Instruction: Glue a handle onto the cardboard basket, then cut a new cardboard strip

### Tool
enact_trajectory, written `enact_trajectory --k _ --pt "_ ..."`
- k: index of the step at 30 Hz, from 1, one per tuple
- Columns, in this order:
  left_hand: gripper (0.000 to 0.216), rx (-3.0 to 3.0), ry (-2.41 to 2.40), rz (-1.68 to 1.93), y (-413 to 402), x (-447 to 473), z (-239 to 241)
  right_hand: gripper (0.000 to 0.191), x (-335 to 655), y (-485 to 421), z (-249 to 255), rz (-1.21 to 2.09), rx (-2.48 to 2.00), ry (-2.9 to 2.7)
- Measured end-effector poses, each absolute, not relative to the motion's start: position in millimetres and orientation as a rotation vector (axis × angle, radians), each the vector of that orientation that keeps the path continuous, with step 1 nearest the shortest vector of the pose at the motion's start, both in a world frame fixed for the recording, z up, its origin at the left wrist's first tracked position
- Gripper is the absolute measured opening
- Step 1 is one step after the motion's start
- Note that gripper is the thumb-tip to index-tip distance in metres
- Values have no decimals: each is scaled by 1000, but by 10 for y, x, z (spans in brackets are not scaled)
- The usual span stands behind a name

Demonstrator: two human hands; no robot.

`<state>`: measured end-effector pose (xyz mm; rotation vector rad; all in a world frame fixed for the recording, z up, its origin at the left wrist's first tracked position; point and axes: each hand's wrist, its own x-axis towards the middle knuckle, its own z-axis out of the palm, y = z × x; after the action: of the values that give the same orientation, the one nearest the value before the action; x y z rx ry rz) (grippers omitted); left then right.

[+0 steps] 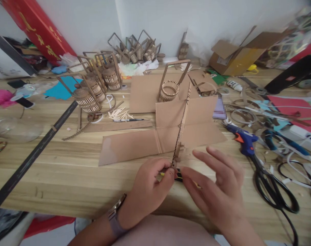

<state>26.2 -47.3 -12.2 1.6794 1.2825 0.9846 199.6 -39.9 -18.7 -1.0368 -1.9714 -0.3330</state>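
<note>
My left hand (148,186) is closed in a pinch at the near end of a long thin notched cardboard strip (181,126) that runs away from me over a flat brown cardboard sheet (135,143). A small yellow-and-black tool (176,175) lies between my two hands; my left fingers grip its yellow end. My right hand (217,184) hovers just right of it, fingers spread and stretched out, thumb tip touching the black part. A watch sits on my left wrist.
Small cardboard lanterns with handles (94,89) stand at the back left, one more (169,89) behind the sheet. A blue glue gun (241,136) and black scissors (275,191) lie right. A black bar (35,152) crosses left. A cardboard box (234,54) stands far right.
</note>
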Motion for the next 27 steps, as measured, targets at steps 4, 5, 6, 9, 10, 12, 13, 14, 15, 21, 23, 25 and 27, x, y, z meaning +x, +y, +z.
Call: enact_trajectory --k 4,5,6,9,10,12,13,14,15,21,23,25,27 --pt "22 1686 1255 1003 -484 269 -99 20 2102 -430 -207 -547 -1009 -2165" --pt "22 1684 1252 1008 -488 270 -93 21 2131 -423 -213 -543 -994 -2189" --pt "22 1684 1248 1011 -492 270 -87 23 2157 -411 -211 -535 -963 -2202" --pt "23 1696 1228 1024 -503 265 -67 28 2204 -362 -152 -508 -831 -2251" --pt "23 1703 1217 1033 -506 263 -61 30 2209 -346 -116 -486 -797 -2278" --pt "24 1720 1202 1047 -509 259 -51 35 2212 -322 -35 -409 -727 -2347" --pt "24 1730 1199 1050 -510 258 -47 37 2213 -312 4 -373 -689 -2380" --pt "25 1742 1201 1050 -510 258 -44 38 2215 -304 39 -361 -645 -2411" --pt "25 1756 1206 1045 -510 258 -42 38 2219 -298 70 -374 -599 -2438" --pt "26 1848 1241 1007 -511 265 -25 28 2235 -273 143 -554 -509 -2468" --pt "26 1869 1231 994 -511 263 -12 23 2203 -262 139 -511 -602 -2431" --pt "25 1879 1215 981 -511 258 2 14 2150 -247 128 -413 -711 -2354" --pt "23 1883 1201 973 -514 252 13 8 2089 -231 113 -255 -804 -2253"
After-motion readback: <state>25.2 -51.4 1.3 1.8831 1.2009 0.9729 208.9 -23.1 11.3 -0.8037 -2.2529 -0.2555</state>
